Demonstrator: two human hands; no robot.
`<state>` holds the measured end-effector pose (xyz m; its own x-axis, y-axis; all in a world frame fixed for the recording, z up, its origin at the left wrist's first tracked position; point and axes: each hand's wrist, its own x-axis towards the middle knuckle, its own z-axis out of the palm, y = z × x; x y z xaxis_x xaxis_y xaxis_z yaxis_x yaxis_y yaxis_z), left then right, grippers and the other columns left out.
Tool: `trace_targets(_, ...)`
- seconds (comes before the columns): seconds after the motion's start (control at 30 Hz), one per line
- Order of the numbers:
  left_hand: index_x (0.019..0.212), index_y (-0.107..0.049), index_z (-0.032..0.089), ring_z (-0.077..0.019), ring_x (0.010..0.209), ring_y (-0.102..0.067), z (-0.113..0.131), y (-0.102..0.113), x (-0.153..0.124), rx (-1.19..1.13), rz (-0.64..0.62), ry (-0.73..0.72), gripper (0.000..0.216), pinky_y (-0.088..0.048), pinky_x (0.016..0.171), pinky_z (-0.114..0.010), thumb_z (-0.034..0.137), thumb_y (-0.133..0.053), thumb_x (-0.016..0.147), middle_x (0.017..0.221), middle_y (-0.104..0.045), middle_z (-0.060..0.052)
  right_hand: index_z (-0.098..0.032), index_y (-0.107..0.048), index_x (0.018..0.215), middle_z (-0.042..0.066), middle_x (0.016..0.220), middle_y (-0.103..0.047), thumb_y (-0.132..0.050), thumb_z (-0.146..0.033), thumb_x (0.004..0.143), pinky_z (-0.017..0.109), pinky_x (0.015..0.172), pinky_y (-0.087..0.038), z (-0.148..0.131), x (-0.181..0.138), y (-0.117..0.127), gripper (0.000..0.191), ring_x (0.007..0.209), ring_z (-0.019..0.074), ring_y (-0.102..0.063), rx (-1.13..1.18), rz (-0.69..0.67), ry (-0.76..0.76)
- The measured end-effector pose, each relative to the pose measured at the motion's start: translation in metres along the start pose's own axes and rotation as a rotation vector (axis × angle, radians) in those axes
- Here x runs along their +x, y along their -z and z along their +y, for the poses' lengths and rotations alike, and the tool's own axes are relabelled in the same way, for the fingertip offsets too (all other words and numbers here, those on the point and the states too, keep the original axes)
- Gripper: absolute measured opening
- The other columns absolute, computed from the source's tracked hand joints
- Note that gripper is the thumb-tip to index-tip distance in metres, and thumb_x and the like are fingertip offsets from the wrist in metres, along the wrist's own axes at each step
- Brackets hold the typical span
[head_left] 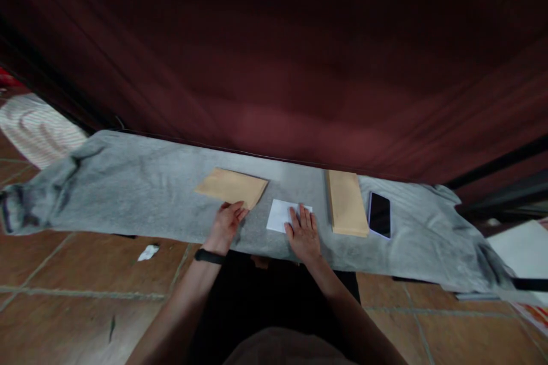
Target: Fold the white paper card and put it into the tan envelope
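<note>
"Head view: what are the hands doing?"
"The right hand (305, 232) lies flat on the white paper (277, 217), its fingers spread and released. The left hand (228, 220) has its curled fingers at the near edge of the tan paper (231, 183), ten o'clock from the white paper; whether they grasp it, I cannot tell."
"And around them?"
"On the grey cloth (149, 182), a tan stack (349, 202) at three o'clock, a phone (379, 215) just beyond."

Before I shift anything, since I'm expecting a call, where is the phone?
In the head view, the phone lies on the grey cloth, right of the right hand, just past the tan stack.
</note>
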<state>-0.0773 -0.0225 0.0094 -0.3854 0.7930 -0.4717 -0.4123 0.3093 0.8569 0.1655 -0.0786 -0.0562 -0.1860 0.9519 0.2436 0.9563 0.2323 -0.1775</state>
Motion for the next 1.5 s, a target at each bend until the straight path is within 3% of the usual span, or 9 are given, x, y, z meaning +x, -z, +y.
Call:
trace_targets(0.13, 0.071, -0.051, 0.02, -0.014, 0.073, -0.072, -0.022, -0.025, -0.008, -0.005, -0.128, 0.014, 0.019, -0.061, 0.082, -0.034, 0.009, -0.065, 0.078, 0.073, -0.068, -0.001, -0.017, -0.043, 0.154, 0.019, 0.163, -0.033, -0.045, -0.04, 0.104, 0.056, 0.118, -0.029, 0.001, 0.001, 0.0, 0.055, 0.149, 0.0345, -0.035, 0.001, 0.022, 0.005)
trace_targets(0.23, 0.078, -0.061, 0.018, -0.0186, 0.079, -0.074, -0.033, -0.028, -0.018, 0.072, -0.211, 0.0, 0.006, -0.061, 0.082, -0.038, 0.019, -0.064, 0.084, 0.08, -0.073, -0.006, -0.018, -0.044, 0.154, 0.019, 0.162, -0.035, -0.047, -0.039, 0.104, 0.058, 0.116, -0.032, 0.001, 0.001, 0.0, 0.054, 0.147, 0.0354, -0.037, 0.008, 0.047, 0.02)
trace_targets(0.33, 0.083, -0.068, 0.018, -0.0226, 0.089, -0.074, -0.05, -0.029, -0.035, 0.168, -0.242, -0.067, 0.009, -0.058, 0.09, -0.041, 0.026, -0.068, 0.084, 0.082, -0.074, -0.007, -0.016, -0.043, 0.154, 0.021, 0.163, -0.032, -0.046, -0.038, 0.104, 0.06, 0.116, -0.032, 0.001, 0.0, 0.0, 0.054, 0.149, 0.0362, -0.035, 0.007, 0.044, 0.037)
trace_targets(0.4, 0.094, -0.072, 0.018, -0.0257, 0.114, -0.068, -0.063, -0.031, -0.048, 0.332, -0.318, -0.245, 0.015, -0.048, 0.108, -0.044, 0.03, -0.069, 0.084, 0.103, -0.077, -0.009, -0.014, -0.042, 0.155, 0.022, 0.164, -0.03, -0.044, -0.037, 0.105, 0.06, 0.117, -0.031, 0.002, -0.001, 0.001, 0.055, 0.15, 0.0362, -0.031, 0.001, 0.026, 0.049)
trace_targets(0.5, 0.136, -0.06, 0.017, -0.0258, 0.146, -0.041, -0.082, -0.035, -0.06, 1.011, -0.538, -0.838, 0.044, -0.025, 0.125, -0.047, 0.038, -0.054, 0.097, 0.15, -0.055, -0.012, -0.015, -0.039, 0.156, 0.02, 0.165, -0.028, -0.04, -0.034, 0.106, 0.059, 0.118, -0.029, 0.004, -0.002, 0.003, 0.054, 0.152, 0.035, -0.028, -0.007, -0.01, 0.075)
trace_targets(0.6, 0.153, -0.04, 0.013, -0.0227, 0.153, -0.028, -0.096, -0.033, -0.061, 1.475, -0.525, -1.13, 0.057, -0.019, 0.127, -0.044, 0.042, -0.039, 0.104, 0.161, -0.039, -0.014, -0.015, -0.038, 0.157, 0.02, 0.165, -0.028, -0.038, -0.032, 0.106, 0.058, 0.119, -0.029, 0.004, -0.003, 0.005, 0.053, 0.152, 0.0348, -0.027, -0.02, -0.024, 0.091)
trace_targets(1.07, 0.155, -0.034, 0.01, -0.0256, 0.155, -0.023, -0.102, -0.025, -0.055, 1.51, -0.494, -1.202, 0.068, -0.023, 0.126, -0.046, 0.052, -0.041, 0.102, 0.163, -0.033, -0.017, -0.005, -0.037, 0.155, 0.023, 0.161, -0.034, -0.036, -0.026, 0.106, 0.056, 0.117, -0.032, 0.022, -0.006, 0.005, 0.053, 0.151, 0.0322, -0.03, -0.043, 0.006, 0.113)
trace_targets(1.4, 0.154, -0.037, 0.008, -0.0267, 0.153, -0.028, -0.099, -0.028, -0.052, 1.567, -0.465, -1.255, 0.06, -0.028, 0.125, -0.047, 0.035, -0.042, 0.102, 0.162, -0.036, -0.018, -0.003, -0.039, 0.153, 0.023, 0.159, -0.039, -0.038, -0.024, 0.104, 0.053, 0.119, -0.034, 0.009, -0.004, 0.006, 0.053, 0.15, 0.0299, -0.034, 0.002, 0.048, -0.054)
trace_targets(1.5, 0.155, -0.037, 0.008, -0.0259, 0.152, -0.029, -0.099, -0.028, -0.05, 1.577, -0.47, -1.283, 0.058, -0.029, 0.125, -0.046, 0.029, -0.038, 0.101, 0.16, -0.039, -0.017, -0.007, -0.038, 0.155, 0.018, 0.16, -0.039, -0.039, -0.024, 0.104, 0.049, 0.122, -0.032, -0.001, -0.004, 0.007, 0.054, 0.151, 0.0265, -0.034, 0.041, -0.002, -0.006)
